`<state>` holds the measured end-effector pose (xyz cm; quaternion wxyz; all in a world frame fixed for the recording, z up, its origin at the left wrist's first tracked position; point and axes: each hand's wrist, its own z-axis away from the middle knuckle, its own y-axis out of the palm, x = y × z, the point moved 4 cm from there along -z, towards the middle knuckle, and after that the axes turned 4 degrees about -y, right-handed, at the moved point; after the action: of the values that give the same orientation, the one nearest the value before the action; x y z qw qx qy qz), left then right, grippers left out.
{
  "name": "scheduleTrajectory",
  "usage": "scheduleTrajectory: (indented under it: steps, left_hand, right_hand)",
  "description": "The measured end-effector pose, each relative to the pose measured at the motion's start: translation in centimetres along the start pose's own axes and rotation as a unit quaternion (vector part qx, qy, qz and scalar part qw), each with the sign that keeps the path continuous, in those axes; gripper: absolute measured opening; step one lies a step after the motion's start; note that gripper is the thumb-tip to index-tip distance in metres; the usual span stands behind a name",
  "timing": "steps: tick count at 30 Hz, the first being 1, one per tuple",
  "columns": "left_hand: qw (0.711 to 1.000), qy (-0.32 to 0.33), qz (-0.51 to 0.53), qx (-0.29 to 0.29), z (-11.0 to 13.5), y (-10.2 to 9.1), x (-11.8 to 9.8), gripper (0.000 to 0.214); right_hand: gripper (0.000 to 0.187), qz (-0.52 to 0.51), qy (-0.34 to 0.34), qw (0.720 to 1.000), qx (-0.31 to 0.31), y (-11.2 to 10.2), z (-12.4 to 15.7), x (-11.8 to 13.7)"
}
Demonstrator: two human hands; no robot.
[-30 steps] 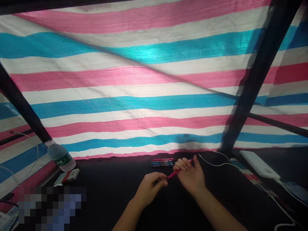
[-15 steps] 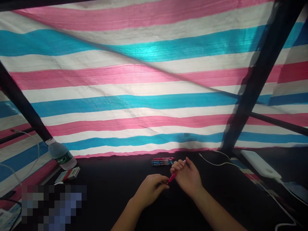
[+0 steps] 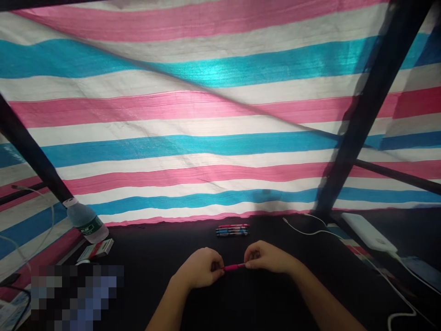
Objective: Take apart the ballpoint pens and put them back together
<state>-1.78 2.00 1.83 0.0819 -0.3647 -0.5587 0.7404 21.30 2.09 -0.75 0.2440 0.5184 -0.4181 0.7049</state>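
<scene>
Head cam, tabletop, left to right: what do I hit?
Plastic bottle with a green label → left hand → pink pen, held between the two hands → right hand → white rectangular device with a cable at its near end.

No word, brand or number can be read. A green label (image 3: 91, 228) with whitish marks, too blurred to be made out, is borne by the bottle (image 3: 77, 214), well to the left of the left hand (image 3: 200, 268). On the small box (image 3: 96, 250) near the bottle, also left of that hand, any lettering is too small to be deciphered. Any print on the pens (image 3: 232, 232), laid beyond both hands, is likewise too small to be read.
</scene>
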Motion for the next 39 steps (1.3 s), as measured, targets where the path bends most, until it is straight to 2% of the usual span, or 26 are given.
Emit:
scheduleTrajectory:
  steps: [3, 6, 11, 15, 20, 24, 33, 35, 37, 39]
  left_hand:
    - [0.999, 0.038, -0.023, -0.014, -0.1, 0.4, -0.7, 0.005]
    - [0.998, 0.056, -0.027, -0.027, -0.3, 0.8, -1.6, 0.013]
    - [0.997, 0.075, -0.015, -0.006, -0.5, 1.4, -2.4, 0.015]
    - [0.996, 0.084, -0.005, 0.015, -0.4, 1.7, -2.4, 0.016]
    - [0.996, 0.084, 0.016, 0.011, -0.4, 1.7, -2.3, 0.011]
    - [0.995, 0.09, 0.043, 0.03, -0.3, 1.7, -2.4, 0.008]
    - [0.995, 0.095, 0.035, 0.011, -0.3, 1.6, -2.5, 0.011]
    - [0.995, 0.097, 0.032, 0.012, -0.3, 1.5, -2.5, 0.013]
    - [0.995, 0.097, 0.035, 0.014, -0.2, 1.5, -2.6, 0.014]
    - [0.995, 0.094, 0.039, 0.012, -0.2, 1.4, -2.7, 0.017]
  right_hand:
    - [0.012, 0.074, -0.006, 0.997, 0.015, 0.6, 0.4, 0.1]
    - [0.011, 0.159, -0.023, 0.986, 0.03, 1.3, 0.5, 0.4]
    - [0.016, 0.254, -0.065, 0.962, 0.072, 2.0, 0.6, 0.9]
    - [0.019, 0.248, -0.079, 0.962, 0.08, 2.1, 0.7, 0.9]
    - [0.011, 0.234, -0.104, 0.965, 0.064, 2.0, 0.8, 1.0]
    - [0.015, 0.21, -0.086, 0.97, 0.09, 2.1, 0.8, 0.7]
    - [0.019, 0.191, -0.074, 0.974, 0.094, 2.1, 0.7, 0.4]
    - [0.02, 0.188, -0.082, 0.977, 0.05, 1.9, 0.5, 0.6]
    - [0.018, 0.209, -0.103, 0.971, -0.057, 1.1, 0.1, 0.8]
    - [0.012, 0.239, -0.129, 0.946, -0.179, 0.0, -0.1, 0.9]
